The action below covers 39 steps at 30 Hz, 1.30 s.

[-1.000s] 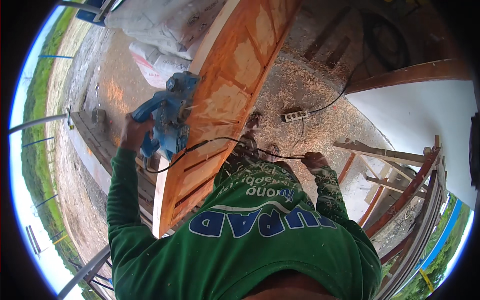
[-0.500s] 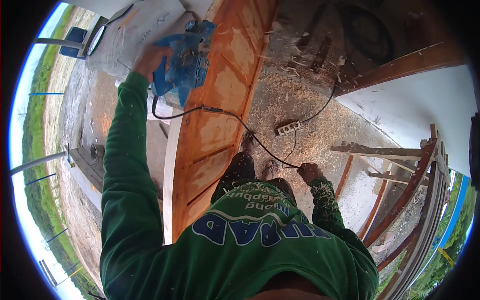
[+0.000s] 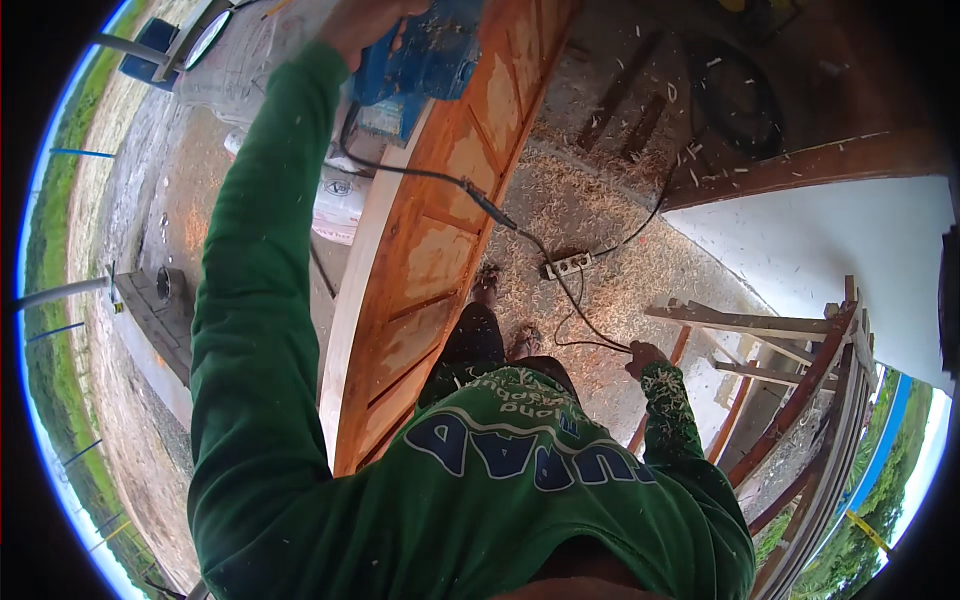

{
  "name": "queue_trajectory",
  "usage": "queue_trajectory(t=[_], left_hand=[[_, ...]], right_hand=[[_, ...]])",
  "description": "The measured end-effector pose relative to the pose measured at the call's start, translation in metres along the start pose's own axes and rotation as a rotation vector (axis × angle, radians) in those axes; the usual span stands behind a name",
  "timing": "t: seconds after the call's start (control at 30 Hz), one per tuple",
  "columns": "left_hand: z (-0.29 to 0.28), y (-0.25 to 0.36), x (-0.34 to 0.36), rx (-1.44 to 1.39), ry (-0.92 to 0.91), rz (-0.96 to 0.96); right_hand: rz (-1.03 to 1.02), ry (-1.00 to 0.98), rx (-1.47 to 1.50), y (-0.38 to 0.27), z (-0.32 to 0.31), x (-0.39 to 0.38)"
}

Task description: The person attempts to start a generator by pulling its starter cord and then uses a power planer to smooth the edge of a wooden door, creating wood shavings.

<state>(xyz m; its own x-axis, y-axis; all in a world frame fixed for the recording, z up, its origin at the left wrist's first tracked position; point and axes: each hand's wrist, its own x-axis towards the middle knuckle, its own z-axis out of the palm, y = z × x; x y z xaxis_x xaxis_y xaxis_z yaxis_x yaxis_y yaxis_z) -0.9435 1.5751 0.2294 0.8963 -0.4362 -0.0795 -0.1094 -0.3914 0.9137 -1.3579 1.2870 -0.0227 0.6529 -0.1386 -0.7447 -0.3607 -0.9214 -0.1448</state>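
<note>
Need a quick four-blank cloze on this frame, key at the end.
The left hand holds the planer, coloured ____.
The hand holding the cord is the ____ one.
The sleeves are coloured ____.
From the power strip, the board lies toward the picture's ____ side.

blue; right; green; left

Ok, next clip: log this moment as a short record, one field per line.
Left hand: gripping the blue power tool
Tool position: at the pale edge of the wooden panel, partly cut off by the top of the view
Right hand: holding the black cord
Cord route: across the panel, from tool side to right hand
Floor: scattered wood shavings, pale power strip
Right side: wooden frame, white wall
</note>
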Motion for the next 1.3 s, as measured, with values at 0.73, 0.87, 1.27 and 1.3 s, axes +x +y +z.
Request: queue_trajectory(t=[0.73, 0.87, 1.27, 1.3], left_hand=[[0.009, 0.003, -0.148, -0.026, 0.235, -0.192], [0.023, -0.003, -0.149, -0.005, 0.183, -0.224], [0.077, -0.014, -0.115, 0.083, 0.082, -0.161], [0.077, -0.014, -0.108, 0.092, 0.072, -0.157]], right_hand=[[-1.29, 1.015, -0.498, -0.414, 0.024, 0.002], [-1.556, 0.669, -0.397, -0.369, -0.007, -0.014], [-1.563, 0.783, -0.41, -0.351, -0.011, 0.018], [-1.555, 0.794, -0.401, -0.349, -0.015, 0.02]])
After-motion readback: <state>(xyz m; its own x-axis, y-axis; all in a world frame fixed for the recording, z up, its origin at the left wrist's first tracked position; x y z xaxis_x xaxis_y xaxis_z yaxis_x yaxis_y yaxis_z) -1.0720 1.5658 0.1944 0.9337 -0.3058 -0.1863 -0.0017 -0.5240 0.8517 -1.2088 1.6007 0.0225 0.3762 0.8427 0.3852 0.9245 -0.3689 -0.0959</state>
